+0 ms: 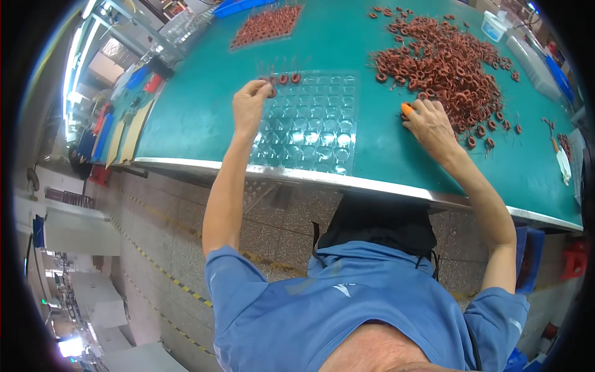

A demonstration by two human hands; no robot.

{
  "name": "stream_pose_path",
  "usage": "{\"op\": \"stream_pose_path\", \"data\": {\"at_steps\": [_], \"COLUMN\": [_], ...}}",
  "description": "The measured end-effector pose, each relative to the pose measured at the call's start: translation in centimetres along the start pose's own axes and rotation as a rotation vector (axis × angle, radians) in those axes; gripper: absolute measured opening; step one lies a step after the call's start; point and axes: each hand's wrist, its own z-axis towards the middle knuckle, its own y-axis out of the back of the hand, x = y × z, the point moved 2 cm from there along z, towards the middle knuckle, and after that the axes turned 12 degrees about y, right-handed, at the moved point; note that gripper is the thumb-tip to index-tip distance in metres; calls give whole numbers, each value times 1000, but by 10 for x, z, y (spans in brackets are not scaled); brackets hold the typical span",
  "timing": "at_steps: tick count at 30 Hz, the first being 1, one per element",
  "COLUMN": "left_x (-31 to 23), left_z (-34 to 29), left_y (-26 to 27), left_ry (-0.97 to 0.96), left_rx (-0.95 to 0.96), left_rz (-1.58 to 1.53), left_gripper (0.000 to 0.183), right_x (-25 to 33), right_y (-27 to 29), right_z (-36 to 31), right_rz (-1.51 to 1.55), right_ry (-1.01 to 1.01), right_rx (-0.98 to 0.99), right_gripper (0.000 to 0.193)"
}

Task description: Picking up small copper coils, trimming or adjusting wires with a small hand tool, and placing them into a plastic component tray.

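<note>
A: Looking down from the head, where do we have our hands?

B: We have the left hand (249,106) at the tray's far left corner, its fingertips closed on a copper-red ring (271,93). The clear tray (310,118) lies flat on the green bench (198,118).

A: And our right hand (435,127)?

B: It's at the near left edge of the heap (443,59), fingers curled down, with an orange finger cover (406,110) showing. We can't tell whether it grips anything; the knuckles hide that.

A: How far along would we say we are?

B: Barely started on this tray, we'd judge. We count only a few seated rings (295,79), all in the far row by the left hand, their wires sticking up. The pockets nearer us are bare.

A: Is anything finished?

B: Beyond the tray we see a far batch (266,28) of rings in close rows, which looks complete. Going by the big loose heap, we'd say plenty is left.
</note>
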Motion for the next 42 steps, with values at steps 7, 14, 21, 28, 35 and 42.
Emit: {"op": "stream_pose_path", "data": {"at_steps": [7,14,21,28,35,42], "left_x": [3,17,16,3,-69,-47], "left_z": [39,68,59,46,-90,-97], "left_y": [-60,-71,-90,-100,-170,-168], "left_ry": [-90,-200,-168,-240,159,377], "left_rx": [44,-30,34,-48,940,866], "left_rz": [233,516,565,649,-108,-317], "left_gripper": [15,19,20,33,38,37], "right_x": [1,5,4,6,17,22], "right_y": [-13,-2,2,8,24,24], "right_z": [-6,-1,-4,-1,9,5], "right_rz": [-43,242,401,528,532,939], "right_ry": [-20,-69,-139,-240,-83,-197], "right_rx": [-78,-348,-431,-458,-432,-318], "right_gripper": [25,32,34,29,32,63]}}
